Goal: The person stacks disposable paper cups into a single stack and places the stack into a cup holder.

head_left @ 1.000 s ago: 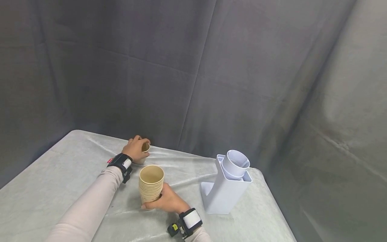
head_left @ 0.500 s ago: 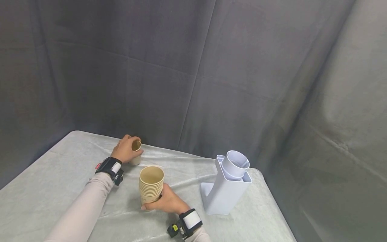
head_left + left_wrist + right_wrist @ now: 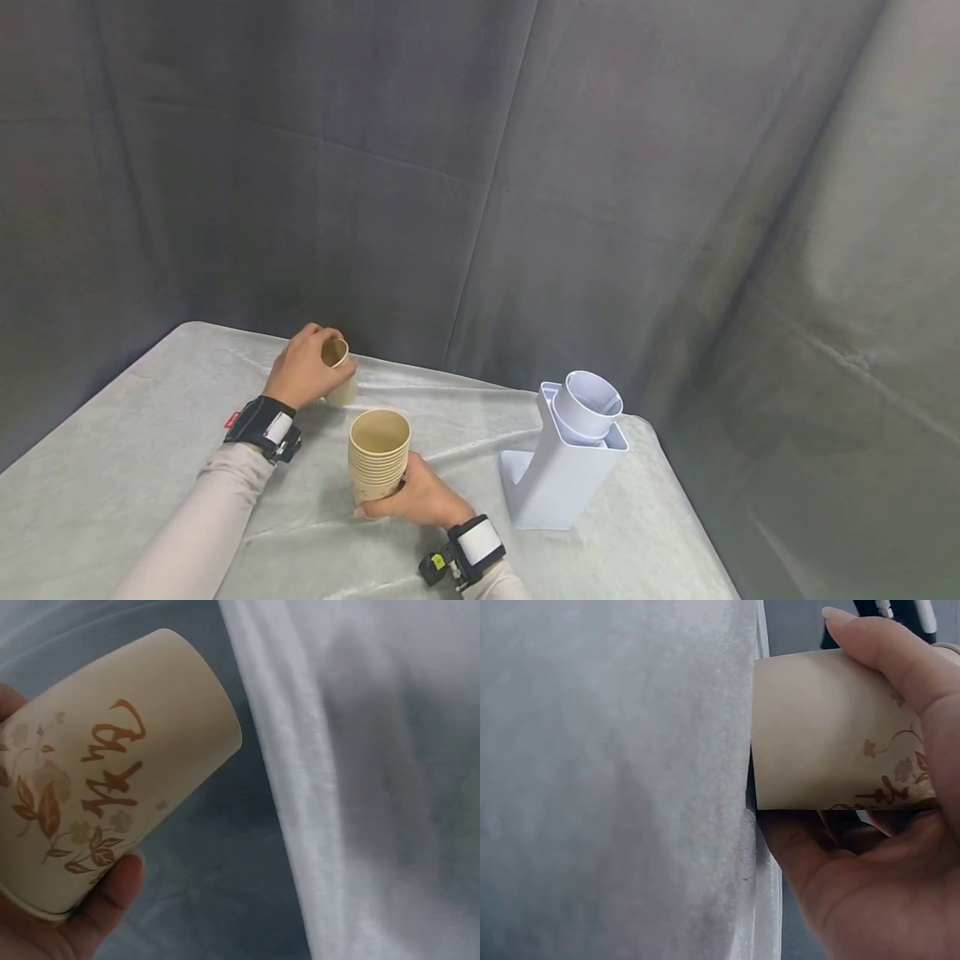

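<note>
My left hand (image 3: pixel 306 368) grips a beige paper cup (image 3: pixel 342 390) near the table's far edge. In the left wrist view, this cup (image 3: pixel 169 712) shows brown flowers and lettering; it leans and appears raised off the cloth. My right hand (image 3: pixel 422 495) is wrapped around the lower part of a stack of nested beige paper cups (image 3: pixel 377 471), mouths up, nearer to me. In the right wrist view, the bottom of the stack (image 3: pixel 810 735) meets the cloth, thumb on one side and fingers on the other. Fingers behind the stack are partly hidden in the head view.
A white plastic holder (image 3: pixel 558 487) with a round tube (image 3: pixel 587 417) at its top stands on the table to the right of the stack. Pale cloth covers the table (image 3: pixel 150 433). Grey curtains (image 3: pixel 375 208) hang behind it and along the sides.
My left hand has moved left with the paper cup, then raised it slightly. The right hand and its stack have stayed in place.
</note>
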Motion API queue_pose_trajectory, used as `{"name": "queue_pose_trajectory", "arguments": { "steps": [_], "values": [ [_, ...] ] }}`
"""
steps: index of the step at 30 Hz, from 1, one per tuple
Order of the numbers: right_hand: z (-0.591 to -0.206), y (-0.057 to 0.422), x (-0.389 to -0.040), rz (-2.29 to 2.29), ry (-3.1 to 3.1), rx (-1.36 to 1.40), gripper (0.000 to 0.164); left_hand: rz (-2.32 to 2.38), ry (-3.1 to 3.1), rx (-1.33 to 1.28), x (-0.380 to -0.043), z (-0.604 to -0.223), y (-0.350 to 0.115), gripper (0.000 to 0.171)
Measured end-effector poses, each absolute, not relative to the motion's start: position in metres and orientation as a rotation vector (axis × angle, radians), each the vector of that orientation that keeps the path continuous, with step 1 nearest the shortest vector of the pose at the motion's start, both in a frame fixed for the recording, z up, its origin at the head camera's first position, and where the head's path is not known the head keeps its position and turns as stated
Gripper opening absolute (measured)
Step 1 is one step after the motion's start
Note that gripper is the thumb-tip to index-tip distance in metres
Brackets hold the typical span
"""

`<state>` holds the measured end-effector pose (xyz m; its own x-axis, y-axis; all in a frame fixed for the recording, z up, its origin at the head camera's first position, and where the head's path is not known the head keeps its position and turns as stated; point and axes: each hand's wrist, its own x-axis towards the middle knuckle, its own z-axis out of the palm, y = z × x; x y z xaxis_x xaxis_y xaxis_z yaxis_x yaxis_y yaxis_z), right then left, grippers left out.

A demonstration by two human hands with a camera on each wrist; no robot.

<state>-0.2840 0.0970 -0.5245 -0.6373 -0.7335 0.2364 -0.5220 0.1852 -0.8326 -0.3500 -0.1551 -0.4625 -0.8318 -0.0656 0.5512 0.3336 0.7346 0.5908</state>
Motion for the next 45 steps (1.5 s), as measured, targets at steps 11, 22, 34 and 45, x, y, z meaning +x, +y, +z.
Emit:
{"name": "queue_pose_trajectory", "arguments": {
  "steps": [11, 22, 34, 45],
  "values": [
    [-0.522, 0.097, -0.283, -1.431, 2.239, -1.19, 0.056, -0.929, -2.066, -0.323, -0.32, -0.426, -0.147, 0.037],
    [-0.524, 0.096, -0.284, -1.43, 2.248, -1.187, 0.058, -0.937, -1.976, -0.391, -0.292, -0.405, -0.139, 0.033],
    [-0.523, 0.095, -0.284, -1.415, 2.247, -1.193, 0.054, -0.939, -1.887, -0.652, -0.266, -0.387, -0.127, 0.023],
    [-0.522, 0.095, -0.285, -1.42, 2.201, -1.217, 0.051, -0.91, -2.004, -0.853, -0.254, -0.392, -0.111, 0.024]
  ]
}}
